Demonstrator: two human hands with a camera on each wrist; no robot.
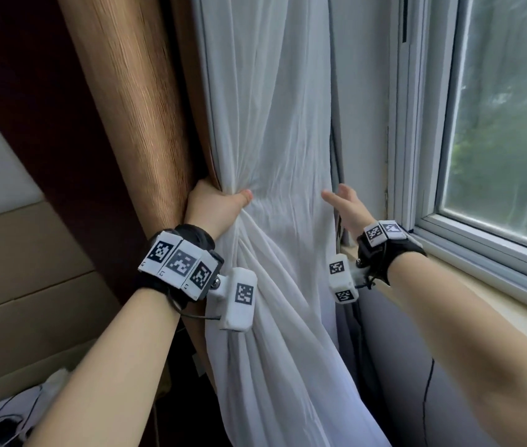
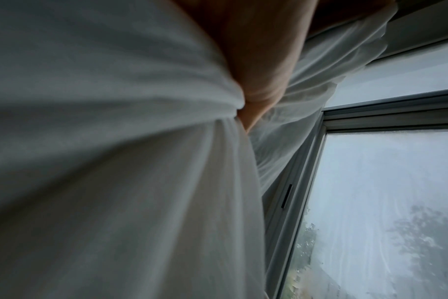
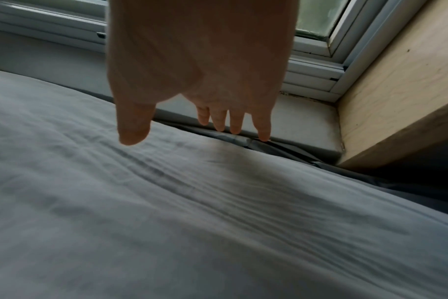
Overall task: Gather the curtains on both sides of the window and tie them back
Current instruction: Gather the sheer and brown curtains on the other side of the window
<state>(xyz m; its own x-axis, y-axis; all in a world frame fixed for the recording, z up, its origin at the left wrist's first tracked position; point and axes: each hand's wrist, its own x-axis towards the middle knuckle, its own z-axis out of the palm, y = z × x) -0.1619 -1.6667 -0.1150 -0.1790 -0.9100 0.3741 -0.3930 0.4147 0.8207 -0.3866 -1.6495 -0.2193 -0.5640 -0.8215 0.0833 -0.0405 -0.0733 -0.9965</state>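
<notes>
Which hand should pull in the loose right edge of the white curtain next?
Right, probably. The right hand is open beside the white curtain's free edge, holding nothing. The left hand already grips the bunched fabric.

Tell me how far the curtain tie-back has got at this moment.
Partly gathered: the left hand grips the white curtain bunched against the brown curtain. In hand: the open right hand reaches for the white curtain's window-side edge. Left: finishing the gather and tying; no tie is visible, and the other side is out of view.

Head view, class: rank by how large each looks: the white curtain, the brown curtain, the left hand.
1. white curtain
2. brown curtain
3. left hand, smallest
</notes>
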